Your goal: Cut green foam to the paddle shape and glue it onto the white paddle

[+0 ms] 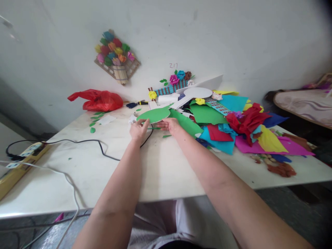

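Observation:
A green paper oval (154,114) with a pale edge is held slightly above the table, in front of me. My left hand (138,129) pinches its near left edge, thumb on top. At its near right edge is my right hand (168,125), thumb by the rim and fingers stretched underneath. Just right of the oval lies a larger green sheet (186,122), partly behind my right wrist. A small white object (132,118) is partly hidden beyond my left hand. Behind the oval, a white disc on a strip (197,92) rests on the heap.
Coloured paper, including a crumpled red sheet (247,119), is heaped at right. A red plastic bag (102,100) and cut green leaves (92,130) lie at left. A black cable (102,148) crosses the table from the power strip (24,160). Flower decorations (114,52) are on the wall.

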The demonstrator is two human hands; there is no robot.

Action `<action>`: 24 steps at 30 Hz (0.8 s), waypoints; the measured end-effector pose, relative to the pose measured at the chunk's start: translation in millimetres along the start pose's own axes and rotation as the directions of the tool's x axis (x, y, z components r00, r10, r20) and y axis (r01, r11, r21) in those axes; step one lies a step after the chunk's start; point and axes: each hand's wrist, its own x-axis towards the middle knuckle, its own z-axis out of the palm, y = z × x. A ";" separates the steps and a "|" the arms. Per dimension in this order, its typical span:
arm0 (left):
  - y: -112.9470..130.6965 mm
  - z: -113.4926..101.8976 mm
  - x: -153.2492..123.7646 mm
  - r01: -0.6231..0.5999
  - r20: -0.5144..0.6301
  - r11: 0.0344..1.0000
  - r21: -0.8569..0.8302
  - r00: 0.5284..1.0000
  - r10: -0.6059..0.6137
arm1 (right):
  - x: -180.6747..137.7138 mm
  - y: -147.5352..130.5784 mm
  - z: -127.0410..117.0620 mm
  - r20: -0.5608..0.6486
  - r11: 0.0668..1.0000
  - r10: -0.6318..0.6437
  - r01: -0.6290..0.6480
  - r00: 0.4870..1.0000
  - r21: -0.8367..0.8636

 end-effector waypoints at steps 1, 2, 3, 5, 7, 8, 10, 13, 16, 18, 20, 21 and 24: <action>2.6 1.1 -0.8 -0.068 -0.099 0.994 0.089 0.992 0.077 | -0.9 -0.3 1.3 -0.007 1.000 0.007 -0.007 1.000 -0.002; 5.0 2.9 -1.2 -0.121 -0.160 0.984 0.133 0.977 0.142 | -1.8 -0.5 2.8 -0.013 1.000 0.014 -0.014 1.000 -0.002; 6.9 5.3 -1.2 -0.196 -0.179 0.971 0.140 0.959 0.219 | -2.6 -0.6 4.3 -0.018 1.000 0.019 -0.019 1.000 0.000; 8.5 11.3 0.3 -0.387 -0.119 0.919 0.073 0.912 0.393 | -3.9 -0.3 7.2 -0.020 1.000 0.031 -0.031 0.999 0.001; 6.6 17.5 3.3 -0.495 -0.033 0.867 -0.060 0.869 0.494 | -4.6 0.5 9.4 -0.024 0.999 0.039 -0.039 0.999 -0.007; 4.5 20.2 5.0 -0.492 0.003 0.861 -0.128 0.868 0.497 | -4.8 1.0 10.0 -0.028 0.999 0.042 -0.043 0.999 -0.012; -0.9 24.2 8.3 -0.429 0.087 0.875 -0.226 0.885 0.457 | -4.7 1.8 10.3 -0.025 0.999 0.051 -0.051 0.998 -0.017; -7.9 26.4 11.4 -0.358 0.145 0.894 -0.269 0.903 0.405 | -3.8 2.7 9.0 0.004 0.998 0.059 -0.059 0.998 -0.024; -8.5 24.9 11.7 -0.326 0.146 0.902 -0.284 0.915 0.377 | -3.4 3.2 7.9 0.013 0.997 0.058 -0.058 0.998 -0.043; -5.3 23.1 10.6 -0.292 0.148 0.911 -0.290 0.927 0.344 | -4.0 3.0 8.0 0.010 0.997 0.063 -0.062 0.998 -0.054; -1.3 21.7 9.0 -0.259 0.147 0.921 -0.290 0.939 0.310 | -5.2 2.3 8.6 0.005 0.996 0.070 -0.069 0.998 -0.059; 0.4 21.3 8.3 -0.245 0.145 0.925 -0.291 0.944 0.296 | -5.8 1.8 8.9 0.002 0.996 0.072 -0.072 0.997 -0.060; 2.6 21.2 7.4 -0.214 0.137 0.926 -0.311 0.954 0.267 | -7.1 0.6 10.0 -0.008 0.994 0.081 -0.081 0.997 -0.068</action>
